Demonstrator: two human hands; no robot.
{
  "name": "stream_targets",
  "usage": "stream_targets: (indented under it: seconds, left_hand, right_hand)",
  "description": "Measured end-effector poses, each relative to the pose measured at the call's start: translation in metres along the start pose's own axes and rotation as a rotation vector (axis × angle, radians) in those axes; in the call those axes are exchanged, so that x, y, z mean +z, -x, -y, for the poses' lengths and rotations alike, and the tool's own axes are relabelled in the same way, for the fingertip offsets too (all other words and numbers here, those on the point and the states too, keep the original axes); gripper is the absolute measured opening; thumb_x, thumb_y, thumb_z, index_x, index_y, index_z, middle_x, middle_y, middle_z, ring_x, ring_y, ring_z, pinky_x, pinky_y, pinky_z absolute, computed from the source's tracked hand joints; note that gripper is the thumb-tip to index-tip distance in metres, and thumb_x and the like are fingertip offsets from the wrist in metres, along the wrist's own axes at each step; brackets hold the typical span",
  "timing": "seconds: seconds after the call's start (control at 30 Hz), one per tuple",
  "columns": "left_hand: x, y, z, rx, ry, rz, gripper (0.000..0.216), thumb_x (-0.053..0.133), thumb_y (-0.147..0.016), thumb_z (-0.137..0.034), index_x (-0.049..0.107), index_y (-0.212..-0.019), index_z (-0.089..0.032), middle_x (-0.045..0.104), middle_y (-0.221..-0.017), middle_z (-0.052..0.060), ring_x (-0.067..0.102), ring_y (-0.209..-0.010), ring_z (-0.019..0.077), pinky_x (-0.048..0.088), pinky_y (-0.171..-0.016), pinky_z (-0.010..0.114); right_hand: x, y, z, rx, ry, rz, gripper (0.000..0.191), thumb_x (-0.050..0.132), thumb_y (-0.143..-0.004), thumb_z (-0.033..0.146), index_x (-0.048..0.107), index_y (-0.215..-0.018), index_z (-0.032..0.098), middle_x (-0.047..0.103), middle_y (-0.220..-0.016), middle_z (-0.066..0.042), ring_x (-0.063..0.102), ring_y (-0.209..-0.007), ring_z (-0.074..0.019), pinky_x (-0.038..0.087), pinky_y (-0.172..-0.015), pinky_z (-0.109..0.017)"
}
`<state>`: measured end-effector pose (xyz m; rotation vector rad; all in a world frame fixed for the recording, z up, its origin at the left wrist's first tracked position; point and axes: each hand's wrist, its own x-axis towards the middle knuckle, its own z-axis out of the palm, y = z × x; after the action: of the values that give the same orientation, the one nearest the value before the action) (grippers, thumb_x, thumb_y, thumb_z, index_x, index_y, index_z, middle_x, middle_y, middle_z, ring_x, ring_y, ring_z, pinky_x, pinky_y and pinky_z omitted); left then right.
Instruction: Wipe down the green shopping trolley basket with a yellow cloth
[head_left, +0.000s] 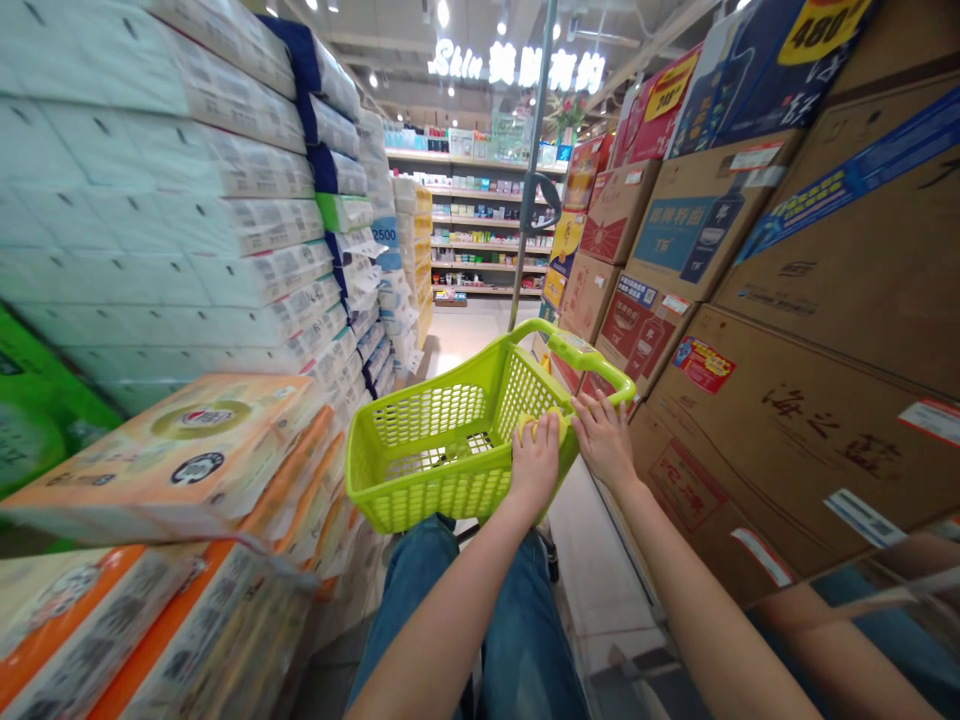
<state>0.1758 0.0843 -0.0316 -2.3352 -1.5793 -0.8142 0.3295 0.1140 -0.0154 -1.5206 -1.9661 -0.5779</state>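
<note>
A lime-green plastic shopping cart (431,490) stands turned sideways in front of my legs, its basket pointing left and its handle at the right. My left hand (535,462) is hooked over the basket's near rim, by a yellow part at the handle end. Just right of it, my right hand (604,438) grips the cart's edge below the curved handle (577,350), with the fingers bent over the plastic. The thumbs are mostly hidden. Through the slotted walls, the basket's floor shows pale patches and a small dark shape that I cannot make out.
Tall stacks of tissue packs (255,160) line the left side, with orange packs (172,430) lower and nearer. Cardboard cartons (840,400) rise close on the right. A grey pole (531,150) stands beyond the cart. Further off are stocked shelves (487,220) across a pale floor (469,335).
</note>
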Motion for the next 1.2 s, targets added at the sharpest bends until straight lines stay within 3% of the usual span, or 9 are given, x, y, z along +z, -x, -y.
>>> stream_targets:
  seconds: [0.1,0.17,0.37,0.47,0.67,0.77,0.87,1.1,1.2]
  left_hand:
    - [-0.001,0.006,-0.004,-0.009,-0.007,-0.005,0.056,0.034,-0.094,-0.013,0.031,-0.15,-0.013,0.047,-0.146,0.014,0.048,-0.126,0.0284,0.039,-0.109,0.053]
    - [-0.001,0.009,-0.005,-0.01,-0.015,-0.01,0.056,0.035,-0.094,-0.013,0.032,-0.15,-0.013,0.047,-0.146,0.013,0.048,-0.126,0.0286,0.038,-0.109,0.054]
    - [0.001,0.026,0.006,0.032,-0.084,-0.07,0.059,0.038,-0.092,-0.013,0.03,-0.151,-0.015,0.042,-0.151,0.012,0.041,-0.135,0.0281,0.033,-0.114,0.055]
    - [0.0,0.046,0.029,0.032,-0.152,-0.071,0.062,0.039,-0.09,-0.009,0.031,-0.151,-0.016,0.038,-0.155,0.01,0.034,-0.141,0.0308,0.031,-0.115,0.057]
    - [-0.011,0.104,0.099,-0.061,-0.291,-0.039,0.064,0.038,-0.088,-0.005,0.032,-0.15,-0.019,0.033,-0.158,0.009,0.017,-0.148,0.0334,0.024,-0.117,0.06]
    - [-0.015,0.115,0.109,-0.165,-0.318,-0.025,0.066,0.037,-0.085,-0.002,0.034,-0.15,-0.017,0.034,-0.157,0.011,0.015,-0.149,0.0344,0.023,-0.117,0.061]
    - [-0.013,0.099,0.087,-0.196,-0.283,-0.007,0.072,0.039,-0.08,0.002,0.033,-0.15,-0.013,0.034,-0.157,0.012,0.018,-0.148,0.034,0.023,-0.117,0.058]
    - [0.004,0.017,-0.011,0.008,-0.087,-0.035,0.073,0.046,-0.082,-0.006,0.027,-0.152,-0.016,0.031,-0.158,0.013,0.024,-0.147,0.0326,0.029,-0.115,0.059]
    - [0.008,0.008,-0.024,0.03,-0.07,-0.064,0.07,0.045,-0.086,-0.009,0.027,-0.152,-0.019,0.03,-0.159,0.012,0.023,-0.147,0.0318,0.029,-0.115,0.06]
  right_hand:
    - [-0.012,0.009,0.004,-0.046,0.053,0.014,0.043,0.034,-0.101,0.035,0.048,-0.141,0.027,0.042,-0.153,-0.008,0.027,-0.146,-0.0261,0.006,-0.118,-0.059]
    - [-0.017,0.014,0.007,-0.097,0.057,0.063,0.047,0.032,-0.102,0.034,0.039,-0.147,0.026,0.034,-0.157,-0.007,0.022,-0.148,-0.0239,0.009,-0.119,-0.055]
    - [-0.02,0.024,0.013,-0.086,0.059,0.119,0.057,0.029,-0.102,0.041,0.021,-0.155,0.021,0.029,-0.159,-0.007,0.015,-0.15,-0.0221,0.015,-0.12,-0.05]
    - [-0.018,0.026,0.013,-0.088,0.07,0.111,0.063,0.03,-0.101,0.044,0.013,-0.156,0.019,0.023,-0.161,-0.008,0.011,-0.151,-0.0225,0.016,-0.12,-0.049]
    - [-0.017,0.027,0.013,-0.09,0.112,0.12,0.069,0.031,-0.1,0.046,0.004,-0.157,0.016,0.016,-0.163,-0.008,0.006,-0.151,-0.0227,0.014,-0.121,-0.049]
    - [-0.017,0.028,0.012,-0.107,0.122,0.125,0.073,0.031,-0.099,0.048,0.0,-0.156,0.015,0.015,-0.163,-0.009,0.006,-0.151,-0.0239,0.012,-0.121,-0.05]
    - [-0.017,0.028,0.011,-0.125,0.134,0.135,0.08,0.036,-0.097,0.051,-0.001,-0.156,0.012,0.013,-0.163,-0.011,0.005,-0.151,-0.0257,0.013,-0.121,-0.05]
    - [-0.025,0.025,0.002,-0.189,0.15,0.254,0.106,0.061,-0.081,0.055,0.002,-0.156,0.008,0.011,-0.163,-0.015,0.006,-0.151,-0.0288,0.017,-0.12,-0.051]
    - [-0.027,0.023,0.0,-0.21,0.164,0.298,0.113,0.069,-0.075,0.049,0.001,-0.156,0.009,0.01,-0.163,-0.016,0.006,-0.151,-0.0298,0.018,-0.12,-0.051]
